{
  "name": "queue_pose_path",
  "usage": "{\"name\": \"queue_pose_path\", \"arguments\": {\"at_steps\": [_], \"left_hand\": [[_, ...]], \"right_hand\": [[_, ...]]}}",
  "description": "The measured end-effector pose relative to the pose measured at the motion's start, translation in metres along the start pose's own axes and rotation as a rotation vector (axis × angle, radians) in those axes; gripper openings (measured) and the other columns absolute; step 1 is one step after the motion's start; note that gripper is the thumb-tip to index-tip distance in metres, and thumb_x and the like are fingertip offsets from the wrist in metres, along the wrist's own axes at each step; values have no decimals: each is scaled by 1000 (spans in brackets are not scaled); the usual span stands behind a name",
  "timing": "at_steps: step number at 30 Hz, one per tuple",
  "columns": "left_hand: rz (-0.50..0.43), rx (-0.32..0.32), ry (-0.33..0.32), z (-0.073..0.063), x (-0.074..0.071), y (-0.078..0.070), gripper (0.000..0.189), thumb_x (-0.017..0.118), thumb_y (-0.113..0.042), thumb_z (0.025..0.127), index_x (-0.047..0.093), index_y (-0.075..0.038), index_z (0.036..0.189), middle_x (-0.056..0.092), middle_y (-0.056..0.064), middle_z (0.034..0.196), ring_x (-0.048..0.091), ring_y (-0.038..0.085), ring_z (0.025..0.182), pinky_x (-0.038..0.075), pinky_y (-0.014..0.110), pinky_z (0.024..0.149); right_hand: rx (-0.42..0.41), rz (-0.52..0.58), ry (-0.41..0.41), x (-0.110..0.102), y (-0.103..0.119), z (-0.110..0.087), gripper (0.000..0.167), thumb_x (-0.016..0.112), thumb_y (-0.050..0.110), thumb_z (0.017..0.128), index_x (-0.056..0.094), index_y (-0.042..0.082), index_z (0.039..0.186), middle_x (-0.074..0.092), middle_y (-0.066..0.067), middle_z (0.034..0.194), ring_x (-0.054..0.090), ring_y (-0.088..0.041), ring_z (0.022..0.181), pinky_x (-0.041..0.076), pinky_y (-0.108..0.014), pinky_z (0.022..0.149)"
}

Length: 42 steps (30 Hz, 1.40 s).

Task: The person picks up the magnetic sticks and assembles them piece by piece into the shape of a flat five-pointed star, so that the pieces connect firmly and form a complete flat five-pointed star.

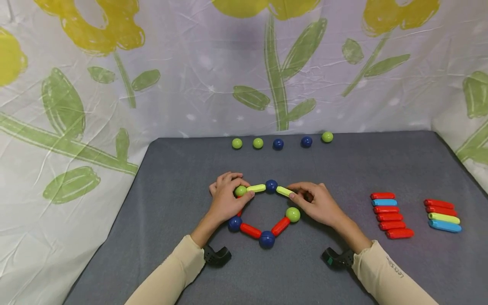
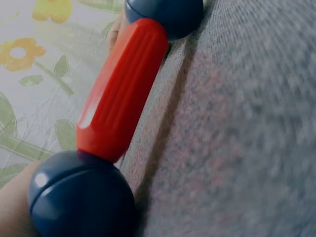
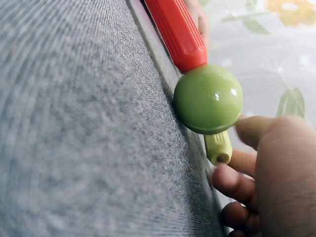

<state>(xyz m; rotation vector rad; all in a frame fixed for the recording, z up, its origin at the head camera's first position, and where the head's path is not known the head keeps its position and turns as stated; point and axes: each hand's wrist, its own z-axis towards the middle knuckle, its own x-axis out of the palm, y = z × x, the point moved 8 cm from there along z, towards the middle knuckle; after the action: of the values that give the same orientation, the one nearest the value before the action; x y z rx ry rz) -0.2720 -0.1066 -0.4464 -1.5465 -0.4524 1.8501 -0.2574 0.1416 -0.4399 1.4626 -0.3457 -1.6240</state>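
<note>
My left hand (image 1: 223,201) grips a green ball (image 1: 241,191) at the upper left of a ring of balls and rods. From that ball a yellow-green rod (image 1: 256,188) leads to a dark blue ball (image 1: 271,186). A second yellow-green rod (image 1: 284,191) slopes down from it, its other end pinched between thumb and fingers of my right hand (image 1: 318,204). Below that end sits another green ball (image 1: 292,214), with a gap between them in the head view. Red rods (image 1: 250,231) and blue balls (image 1: 267,239) form the ring's near side; one red rod (image 2: 123,89) spans two blue balls in the left wrist view.
Along the far table edge stand loose green balls (image 1: 258,142) and blue balls (image 1: 306,141). To the right lie two columns of loose rods, mostly red (image 1: 389,216), with blue (image 1: 445,225) and yellow-green (image 1: 444,218) ones. A flower-printed curtain (image 1: 206,84) hangs behind the grey table (image 1: 171,169).
</note>
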Motion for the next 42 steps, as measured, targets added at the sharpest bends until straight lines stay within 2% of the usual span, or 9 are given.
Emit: {"name": "queue_pose_path", "arguments": {"at_steps": [6,11,16,22,26,29,31,37,42], "left_hand": [[79,-100,-108,-3,-9,4,21,72,-35,90,75,-15,96,67,9,108,49,34,112,23,56,92],[130,-76,-84,-1,-10,1,19,72,-34,88,75,-19,100,71,4,102,51,28,95,25,51,87],[151,-32,-22,1,-10,-3,19,71,-33,87,76,-21,100,72,-1,97,48,22,85,24,47,83],[273,40,217,-1,-2,-14,13,67,-35,83,64,-23,79,55,-8,68,44,17,71,23,42,78],[330,86,488,-8,-1,-24,33,69,-41,84,53,-23,62,46,-10,60,44,15,68,25,41,77],[320,49,623,-12,-3,-25,43,68,-52,88,56,-21,62,48,-9,59,47,14,65,34,50,91],[323,14,591,-10,-5,-22,46,67,-61,88,60,-20,70,53,-8,66,50,13,68,37,54,95],[180,42,253,2,5,-20,59,67,-63,88,64,-21,130,65,-1,113,52,20,102,34,46,90],[72,74,179,1,15,-19,38,74,-45,89,73,-25,121,63,1,112,45,23,103,25,46,85]], "right_hand": [[107,-44,-22,-1,-1,-4,31,73,39,93,70,12,109,49,7,61,41,-7,52,32,-35,82],[114,-131,38,8,9,-5,40,81,49,84,68,15,101,43,9,55,37,-7,49,27,-38,84],[86,-121,-68,4,10,-4,32,84,39,82,67,14,93,48,8,59,42,-6,53,24,-39,85],[127,-117,-192,-5,0,-6,28,81,35,86,68,12,93,56,2,67,46,-9,57,20,-37,79],[133,-116,-181,-3,0,-6,27,81,36,86,70,13,94,61,1,73,47,-9,60,20,-37,80],[113,-108,-144,0,2,-6,29,83,38,84,71,14,96,63,2,77,48,-7,62,19,-38,80],[97,-97,-126,2,3,-6,30,84,38,83,71,14,97,63,3,78,47,-7,62,19,-38,81],[50,-93,-106,6,7,-6,31,85,35,82,72,15,102,65,4,83,49,-9,66,21,-37,81],[14,-100,-89,8,11,-6,36,86,34,80,72,15,107,65,4,87,48,-11,71,21,-38,81]]}}
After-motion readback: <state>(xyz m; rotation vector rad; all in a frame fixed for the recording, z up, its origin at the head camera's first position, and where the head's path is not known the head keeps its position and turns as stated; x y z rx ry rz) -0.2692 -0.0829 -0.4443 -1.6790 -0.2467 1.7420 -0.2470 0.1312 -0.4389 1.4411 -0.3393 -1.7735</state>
